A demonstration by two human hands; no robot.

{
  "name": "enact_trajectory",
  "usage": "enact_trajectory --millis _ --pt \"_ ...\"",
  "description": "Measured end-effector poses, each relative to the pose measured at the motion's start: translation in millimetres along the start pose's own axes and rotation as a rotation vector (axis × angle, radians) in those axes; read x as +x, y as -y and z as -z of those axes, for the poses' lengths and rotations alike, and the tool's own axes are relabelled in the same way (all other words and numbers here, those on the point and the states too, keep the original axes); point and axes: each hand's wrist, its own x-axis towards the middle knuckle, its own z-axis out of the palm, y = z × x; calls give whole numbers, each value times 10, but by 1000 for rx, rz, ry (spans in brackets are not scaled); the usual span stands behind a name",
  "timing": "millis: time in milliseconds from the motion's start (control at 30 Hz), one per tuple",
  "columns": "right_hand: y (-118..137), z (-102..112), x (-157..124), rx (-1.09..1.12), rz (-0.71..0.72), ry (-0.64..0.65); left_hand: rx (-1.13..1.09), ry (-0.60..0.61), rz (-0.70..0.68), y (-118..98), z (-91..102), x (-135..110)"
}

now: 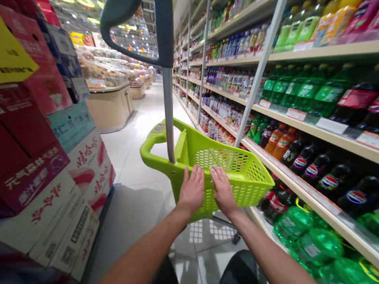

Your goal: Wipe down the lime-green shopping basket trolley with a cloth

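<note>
A lime-green shopping basket (pixel 248 193) with perforated walls stands in front of me, its visible inside bare. My left hand (pixel 192 189) is closed over the near rim, fingertips pointing into the basket. Just to the right, my right hand (pixel 222 189) grips the same rim, its fingers bent over the edge. A small gap separates the two hands. From the basket's left end rises a metal pole (pixel 169 111), topped by a dark grey loop handle (pixel 163 24). Part of a wheel (pixel 236 238) shows below the basket.
Shelves of drink bottles (pixel 323 89) run along the right, close to the basket. Large green bottles (pixel 314 245) lie low at right. Stacked drink cartons (pixel 87 165) stand on the left. A tiled aisle (pixel 132 171) leads past a wooden display counter (pixel 112 106).
</note>
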Motion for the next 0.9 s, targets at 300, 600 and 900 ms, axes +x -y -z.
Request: enact_trajectory --millis 300,600,900 --pt "-692 233 -221 -124 -177 -111 -101 -344 269 661 175 -409" --pt "467 -107 483 123 -41 -28 -115 -331 300 850 210 -233" --pt "859 -122 681 176 -35 -14 -96 -347 287 880 145 -260"
